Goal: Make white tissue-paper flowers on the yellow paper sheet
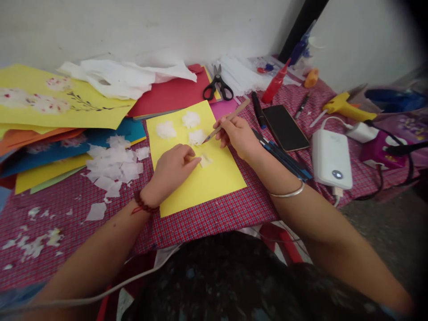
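Observation:
A yellow sheet (214,178) lies on the red checked cloth with three white tissue tufts (190,119) stuck near its top. My right hand (237,133) is closed round a thin wooden stick (230,118) whose tip points down at the lowest tuft. My left hand (174,167) rests on the sheet, its fingers pinched on a small piece of white tissue (206,160) just below the stick's tip.
Cut white tissue squares (113,165) are heaped left of the sheet, beside stacked coloured papers (50,116). Scissors (218,85), a red glue bottle (276,84), a phone (285,127), pens (284,156), a white power bank (331,158) and a yellow glue gun (344,106) lie behind and right.

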Tool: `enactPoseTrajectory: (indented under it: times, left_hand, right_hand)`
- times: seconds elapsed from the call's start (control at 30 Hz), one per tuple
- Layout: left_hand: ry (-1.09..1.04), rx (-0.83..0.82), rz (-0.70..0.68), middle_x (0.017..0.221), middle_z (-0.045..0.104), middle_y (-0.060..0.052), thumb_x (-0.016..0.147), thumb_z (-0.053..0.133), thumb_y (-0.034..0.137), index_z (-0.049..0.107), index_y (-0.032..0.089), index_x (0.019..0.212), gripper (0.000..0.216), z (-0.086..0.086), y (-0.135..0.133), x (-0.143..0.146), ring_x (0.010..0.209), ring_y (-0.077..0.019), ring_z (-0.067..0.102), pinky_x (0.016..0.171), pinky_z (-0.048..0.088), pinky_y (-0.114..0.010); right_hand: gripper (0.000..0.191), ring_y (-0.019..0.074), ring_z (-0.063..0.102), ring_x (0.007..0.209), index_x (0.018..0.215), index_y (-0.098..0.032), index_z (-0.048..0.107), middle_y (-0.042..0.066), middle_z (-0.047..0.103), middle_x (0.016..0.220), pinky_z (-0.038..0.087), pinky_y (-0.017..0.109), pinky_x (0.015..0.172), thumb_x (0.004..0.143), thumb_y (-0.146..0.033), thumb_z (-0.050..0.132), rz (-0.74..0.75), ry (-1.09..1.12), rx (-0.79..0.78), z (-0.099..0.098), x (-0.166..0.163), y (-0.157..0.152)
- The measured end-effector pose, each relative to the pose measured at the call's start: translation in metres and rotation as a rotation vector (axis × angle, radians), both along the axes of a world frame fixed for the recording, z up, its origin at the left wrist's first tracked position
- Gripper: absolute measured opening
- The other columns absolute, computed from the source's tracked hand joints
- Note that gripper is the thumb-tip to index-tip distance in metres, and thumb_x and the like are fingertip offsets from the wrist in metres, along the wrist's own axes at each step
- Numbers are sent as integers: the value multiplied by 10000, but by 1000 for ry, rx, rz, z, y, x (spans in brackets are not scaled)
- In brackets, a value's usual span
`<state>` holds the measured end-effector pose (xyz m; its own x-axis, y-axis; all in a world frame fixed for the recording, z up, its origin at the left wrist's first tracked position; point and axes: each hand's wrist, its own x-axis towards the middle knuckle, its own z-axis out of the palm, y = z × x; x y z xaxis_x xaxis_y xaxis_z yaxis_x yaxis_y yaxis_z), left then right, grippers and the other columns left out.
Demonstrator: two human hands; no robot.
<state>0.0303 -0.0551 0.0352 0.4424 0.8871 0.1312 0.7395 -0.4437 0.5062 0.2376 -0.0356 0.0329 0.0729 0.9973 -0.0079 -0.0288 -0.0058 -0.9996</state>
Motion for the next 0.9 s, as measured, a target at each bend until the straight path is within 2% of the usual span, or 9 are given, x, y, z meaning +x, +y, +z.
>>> enactPoseTrajectory:
  times: [0.17,0.3,0.37,0.43,0.53,0.6,0.73,0.8,0.9]
  left_hand:
    - [119,160,-242,1144,588,-101,853,605,193,607,195,1189,336,-5,-2,16,1091,-266,543,958,455,-417]
    - [178,201,-379,1154,582,-109,861,574,165,677,187,920,121,7,3,18,1058,-274,536,963,446,-453]
    - [89,266,-319,1093,607,-87,847,603,175,654,190,779,86,24,8,15,1021,-256,547,932,450,-431]
    - [-110,338,-128,982,625,-52,832,642,197,641,191,767,66,45,16,9,954,-215,564,848,468,-371]
    - [-488,244,135,749,599,17,808,667,201,619,171,785,62,63,35,4,694,-109,540,641,431,-262]
    - [-699,53,158,607,545,52,771,660,149,589,169,762,74,57,47,4,553,-69,483,543,377,-227]
    - [-919,-323,162,585,561,53,701,698,122,565,177,739,149,16,64,4,478,-54,482,471,370,-201]
    - [-952,-425,167,609,581,47,669,726,107,581,181,744,179,0,68,0,481,-54,505,459,383,-188]
    - [-963,-491,203,583,575,45,641,726,74,589,179,686,178,-5,71,-8,475,-52,507,452,390,-171]
  right_hand:
    - [310,32,454,351,764,-180,553,-50,561,532,335,146,363,963,-418,554,8,5,7,2,1,1]
    - [308,35,444,337,741,-184,544,-47,558,525,324,154,348,957,-403,565,-17,25,24,1,5,4]
    - [305,40,438,326,723,-184,539,-44,558,512,315,159,334,953,-382,574,-27,29,21,0,5,5]
    - [291,43,435,320,708,-182,539,-43,559,498,307,160,322,943,-345,591,-27,23,13,-1,5,6]
    - [260,45,440,324,698,-178,549,-41,566,492,306,156,317,932,-275,602,-3,8,10,-2,3,6]
    - [239,43,443,323,699,-175,556,-43,573,497,310,157,318,932,-219,586,16,-2,4,-5,1,6]
    - [243,50,453,314,705,-172,568,-44,578,501,319,172,320,938,-126,514,29,-10,-6,-9,-1,8]
    - [240,55,460,317,711,-171,573,-40,589,508,318,180,322,940,-129,518,26,-6,2,-11,-2,9]
    - [210,50,462,314,722,-170,574,-33,621,540,332,181,326,932,-181,580,16,17,-21,-12,-4,12]
